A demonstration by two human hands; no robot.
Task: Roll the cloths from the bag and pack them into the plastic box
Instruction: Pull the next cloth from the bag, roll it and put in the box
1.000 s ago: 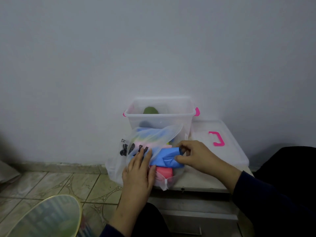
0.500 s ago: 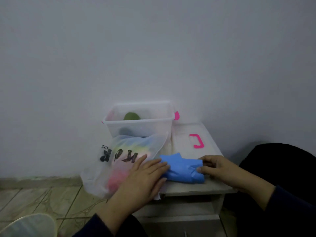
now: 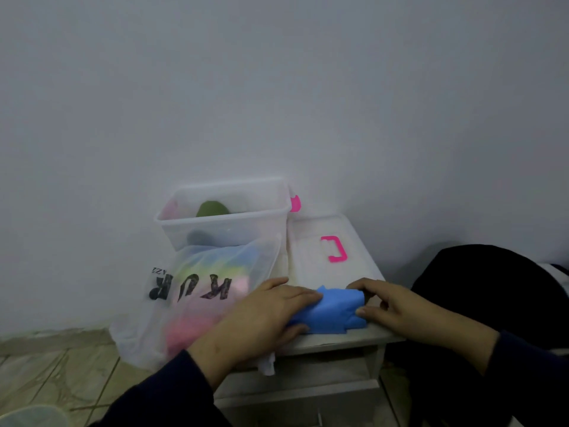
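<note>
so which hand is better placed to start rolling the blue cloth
Right hand: its fingers curl round the free end of the blue cloth, so it can likely turn it over, while the left hand lies flat on the other end, pinning it.

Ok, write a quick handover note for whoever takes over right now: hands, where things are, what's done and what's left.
Left hand: flat on the left end of the blue cloth, fingers straight.
Right hand: grips the cloth's right end, fingers curled over it.
The cloth lies bunched on the white table, in front of the lid, not yet a tidy roll.
Bag: at the table's left edge, still holds more cloths, pink and pastel ones.
Box: open, behind the bag, with a green roll inside.
Done: at least one roll packed.
Left: finish rolling the blue cloth, box it, then do the rest of the bag.
</note>
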